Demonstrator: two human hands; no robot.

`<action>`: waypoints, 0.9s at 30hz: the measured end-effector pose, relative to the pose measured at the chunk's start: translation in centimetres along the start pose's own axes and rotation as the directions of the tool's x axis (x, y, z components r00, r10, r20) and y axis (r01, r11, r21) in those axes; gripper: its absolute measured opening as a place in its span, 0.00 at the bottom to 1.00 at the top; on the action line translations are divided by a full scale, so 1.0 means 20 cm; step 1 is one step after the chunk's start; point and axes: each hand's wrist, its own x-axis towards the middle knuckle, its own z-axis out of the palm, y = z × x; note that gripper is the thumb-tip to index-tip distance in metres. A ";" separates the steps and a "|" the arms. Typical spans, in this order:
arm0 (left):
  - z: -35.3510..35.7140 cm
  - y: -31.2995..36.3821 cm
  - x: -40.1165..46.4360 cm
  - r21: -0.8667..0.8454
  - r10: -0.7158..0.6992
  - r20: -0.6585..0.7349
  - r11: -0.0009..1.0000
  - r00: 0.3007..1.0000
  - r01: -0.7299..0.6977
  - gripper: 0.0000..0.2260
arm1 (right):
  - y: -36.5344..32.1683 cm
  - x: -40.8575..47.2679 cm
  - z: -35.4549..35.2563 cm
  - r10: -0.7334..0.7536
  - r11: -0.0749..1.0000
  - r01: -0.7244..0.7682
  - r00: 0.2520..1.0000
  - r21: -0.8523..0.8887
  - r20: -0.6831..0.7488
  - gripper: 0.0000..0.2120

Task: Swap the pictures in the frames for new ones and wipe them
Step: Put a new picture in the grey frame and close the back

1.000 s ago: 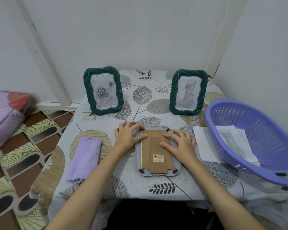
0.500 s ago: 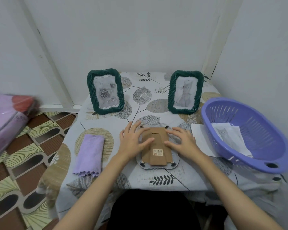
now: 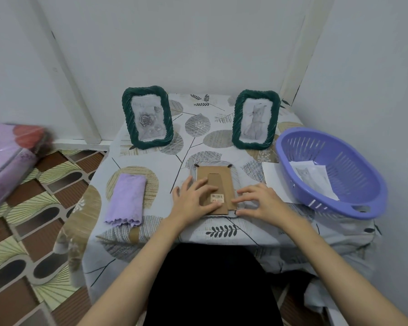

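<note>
Head view: face-down frame under 2 spread grips, left, right.

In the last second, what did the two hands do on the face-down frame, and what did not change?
Both hands slid toward the person along the face-down frame: the left hand now lies flat on the near part of its cardboard back, and the right hand works with curled fingertips at its near right edge. Nothing was lifted. The two standing frames, the purple cloth and the basket stayed in place.
</note>
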 end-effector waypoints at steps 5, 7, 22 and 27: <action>0.01 0.00 -0.01 -0.003 -0.005 -0.018 1.000 1.000 0.005 0.21 | -0.02 0.01 0.00 -0.037 0.998 0.037 0.999 -0.044 0.000 0.17; 0.01 0.00 -0.01 -0.009 -0.005 -0.018 1.000 1.000 0.005 0.21 | -0.01 0.02 0.00 -0.068 0.993 0.068 0.998 -0.093 0.009 0.18; 0.01 -0.01 0.00 0.003 -0.002 -0.016 1.000 1.000 0.002 0.20 | -0.03 -0.01 0.14 0.013 0.997 0.005 0.971 0.076 -0.238 0.15; 0.01 -0.01 -0.01 0.014 0.011 -0.006 1.000 1.000 -0.011 0.20 | 0.00 0.04 0.11 0.178 0.950 -0.111 0.960 0.293 -0.217 0.03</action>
